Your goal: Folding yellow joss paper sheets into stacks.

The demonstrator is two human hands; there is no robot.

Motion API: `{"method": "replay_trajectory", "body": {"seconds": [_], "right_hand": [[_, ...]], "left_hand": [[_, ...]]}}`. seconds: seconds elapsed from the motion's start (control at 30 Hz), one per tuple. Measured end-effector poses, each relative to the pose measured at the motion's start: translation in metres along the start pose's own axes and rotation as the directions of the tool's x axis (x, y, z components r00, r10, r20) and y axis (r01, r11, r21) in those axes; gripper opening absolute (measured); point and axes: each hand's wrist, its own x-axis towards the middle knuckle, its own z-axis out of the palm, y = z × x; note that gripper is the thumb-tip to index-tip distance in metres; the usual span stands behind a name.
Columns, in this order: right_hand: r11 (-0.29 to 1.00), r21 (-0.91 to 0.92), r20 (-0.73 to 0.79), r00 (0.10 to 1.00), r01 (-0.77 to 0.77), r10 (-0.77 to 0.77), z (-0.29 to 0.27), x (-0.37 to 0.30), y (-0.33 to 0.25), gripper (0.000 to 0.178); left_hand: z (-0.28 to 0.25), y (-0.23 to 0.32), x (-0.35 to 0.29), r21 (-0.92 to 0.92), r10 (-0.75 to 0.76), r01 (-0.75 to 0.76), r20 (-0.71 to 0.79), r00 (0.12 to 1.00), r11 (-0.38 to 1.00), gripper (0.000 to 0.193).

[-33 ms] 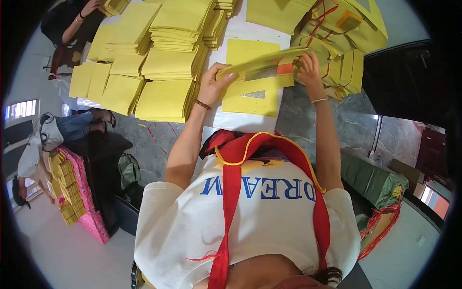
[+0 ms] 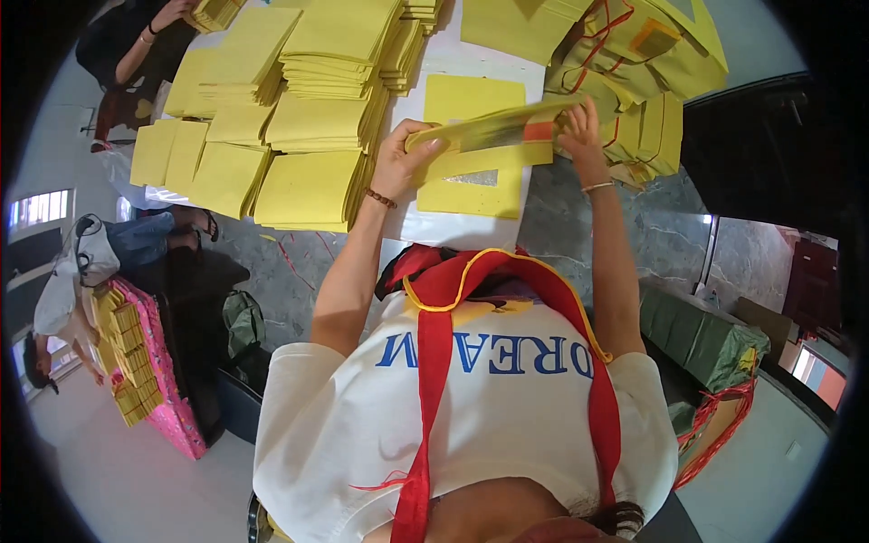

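A yellow paper stack (image 2: 484, 136), with a dark printed patch and an orange-red patch on it, is held up tilted over the table. My left hand (image 2: 407, 156) grips its left end, thumb on top. At the right end, the fingers of my right hand (image 2: 581, 145) are curled over the upper corner. Below the held stack lies a yellow sheet (image 2: 502, 197) with a pale, silvery patch, on the white table cover (image 2: 430, 222). Another yellow sheet (image 2: 471, 89) shows just behind it.
Tall stacks of yellow paper (image 2: 308, 185) fill the table's left side. Yellow bundles with red string (image 2: 656, 131) stand at the right. A co-worker's hand (image 2: 169, 14) is at the far left. Green wrapped packages (image 2: 692, 335) sit low on the right.
My right hand has shifted slightly left at the stack's upper right corner, and the stack's upper edge has tipped a little. My left hand stays where it was.
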Motion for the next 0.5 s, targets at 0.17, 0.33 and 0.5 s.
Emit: {"method": "replay_trajectory", "body": {"seconds": [0.17, 0.33, 0.5], "right_hand": [[0.996, 0.059, 0.071, 0.996, -0.060, 0.055, -0.008, 0.006, 0.008, 0.065], [0.981, 0.166, 0.170, 0.983, -0.099, 0.071, -0.004, -0.022, 0.004, 0.050], [0.998, 0.029, 0.170, 0.984, -0.057, 0.051, 0.006, -0.032, -0.001, 0.045]], "left_hand": [[0.004, 0.018, 0.002, -0.015, 0.083, -0.082, 0.145, 0.986, 0.997, 0.024], [-0.005, 0.012, -0.006, 0.015, -0.017, 0.015, 0.167, 0.986, 1.000, 0.046], [-0.008, 0.000, -0.005, -0.060, 0.066, -0.055, 0.205, 0.977, 0.997, 0.065]]}}
